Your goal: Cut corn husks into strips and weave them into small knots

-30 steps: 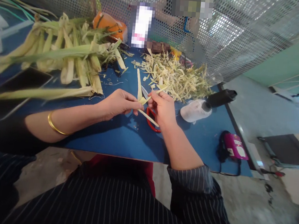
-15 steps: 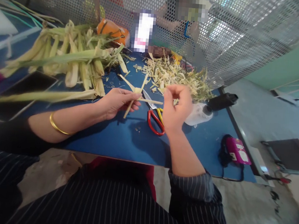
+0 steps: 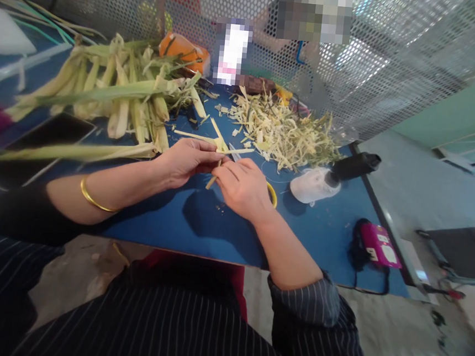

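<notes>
Returning hand: The person's bare right hand (image 3: 243, 187), well apart from the strips half a second ago, is back against them; this suggests the work again takes both hands.
Strip piece: A small cross of flat, pale-yellow plant strips (image 3: 220, 143) is held above the table at the left fingertips, its ends pointing several ways.
Left grip: The bare left hand (image 3: 184, 162) pinches the cross between thumb and fingers.
Right grip: Bent fingers meet the lower strip end and partly hide it; I cannot tell whether they hold it or only touch it.
Scissors: Metal scissors with a yellow loop handle (image 3: 274, 197) lie under the right hand, which now covers their red loop.
Crowded sides: Long, pale-green leafy stalks (image 3: 119, 101) fill the far left, a heap of yellow-green shreds (image 3: 285, 132) the far right; a white cone of thread (image 3: 312, 185) stands right of the scissors.
Table edge: The flat blue tabletop (image 3: 232, 238) ends just before the person's body.
Open room: Bare blue surface between hands and near edge leaves the wrists space.
</notes>
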The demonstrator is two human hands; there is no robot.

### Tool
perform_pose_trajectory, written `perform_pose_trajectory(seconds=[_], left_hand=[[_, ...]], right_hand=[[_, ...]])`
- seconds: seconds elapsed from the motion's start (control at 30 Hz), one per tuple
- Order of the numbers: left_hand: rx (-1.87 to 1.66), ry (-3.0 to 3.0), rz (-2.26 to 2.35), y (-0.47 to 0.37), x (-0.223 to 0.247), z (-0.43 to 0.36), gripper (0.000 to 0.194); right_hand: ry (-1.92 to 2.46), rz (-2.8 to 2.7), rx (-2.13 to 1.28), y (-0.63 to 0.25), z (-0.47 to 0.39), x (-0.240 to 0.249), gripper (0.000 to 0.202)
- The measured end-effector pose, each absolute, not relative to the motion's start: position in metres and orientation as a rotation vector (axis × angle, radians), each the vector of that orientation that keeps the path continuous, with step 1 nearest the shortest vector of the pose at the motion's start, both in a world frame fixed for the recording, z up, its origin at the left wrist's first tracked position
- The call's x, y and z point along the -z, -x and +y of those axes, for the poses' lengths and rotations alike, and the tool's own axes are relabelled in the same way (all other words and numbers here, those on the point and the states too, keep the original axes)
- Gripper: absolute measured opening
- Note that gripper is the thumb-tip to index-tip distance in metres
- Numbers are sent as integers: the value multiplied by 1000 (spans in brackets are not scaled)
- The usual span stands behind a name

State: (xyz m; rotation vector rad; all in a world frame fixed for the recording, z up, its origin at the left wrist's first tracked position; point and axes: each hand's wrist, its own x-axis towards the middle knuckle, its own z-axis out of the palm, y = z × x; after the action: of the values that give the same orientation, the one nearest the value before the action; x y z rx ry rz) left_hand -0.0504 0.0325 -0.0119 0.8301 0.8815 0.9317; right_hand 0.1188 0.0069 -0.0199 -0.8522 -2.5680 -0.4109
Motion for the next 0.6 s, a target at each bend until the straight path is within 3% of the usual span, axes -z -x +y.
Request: perform_pose_trajectory(seconds=[0.43,0.6], left_hand=[[-969,-748,971,49,7,33,8],[-935,-767,928,51,4,35,9]], right_hand=[[549,-2565,247,-112,-6,18,23],[1101,-2069,194,-121,0,14,27]])
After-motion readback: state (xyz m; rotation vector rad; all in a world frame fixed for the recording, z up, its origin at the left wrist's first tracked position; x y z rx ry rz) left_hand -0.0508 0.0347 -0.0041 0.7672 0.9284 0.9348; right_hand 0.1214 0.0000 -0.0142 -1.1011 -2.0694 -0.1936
